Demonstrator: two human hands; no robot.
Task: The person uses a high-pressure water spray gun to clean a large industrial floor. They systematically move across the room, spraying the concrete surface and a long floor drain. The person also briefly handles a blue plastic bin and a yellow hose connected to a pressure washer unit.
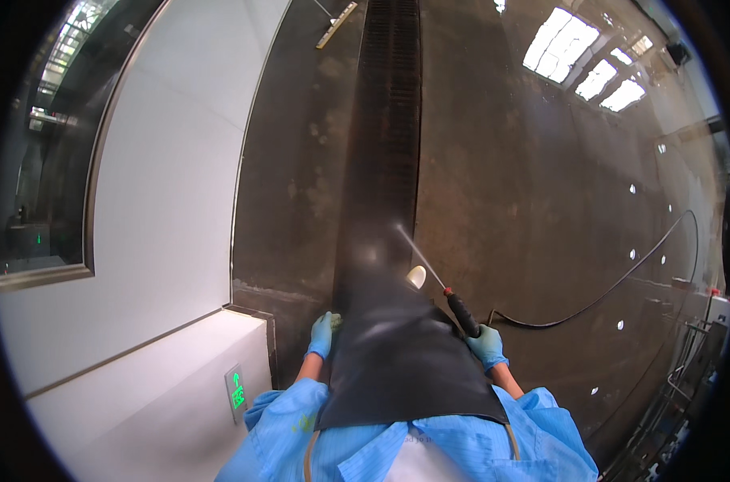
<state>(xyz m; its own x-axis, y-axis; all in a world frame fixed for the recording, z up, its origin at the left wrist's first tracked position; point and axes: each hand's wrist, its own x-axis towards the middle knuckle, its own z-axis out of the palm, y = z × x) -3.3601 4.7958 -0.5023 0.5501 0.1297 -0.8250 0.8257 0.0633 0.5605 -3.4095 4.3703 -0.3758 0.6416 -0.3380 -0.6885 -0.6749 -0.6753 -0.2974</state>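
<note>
My right hand [486,346], in a light blue glove, is closed on the black grip of a pressure washer lance [462,313]. The lance points forward and left, over a long dark floor drain grate [391,108], with mist around its tip. A dark hose [539,326] loops away to the right from near that hand. My left hand [322,334], gloved too, is at the left edge of a black apron [401,361]; its fingers are partly hidden, so its hold cannot be told. One white boot tip [417,276] shows past the apron.
A white wall [172,150] with a framed window runs along the left, ending in a low ledge with a lit green exit sign [235,394]. A floor squeegee [336,25] lies far ahead. Wet, reflective floor [491,181] spreads right, towards metal equipment [690,361] at the rim.
</note>
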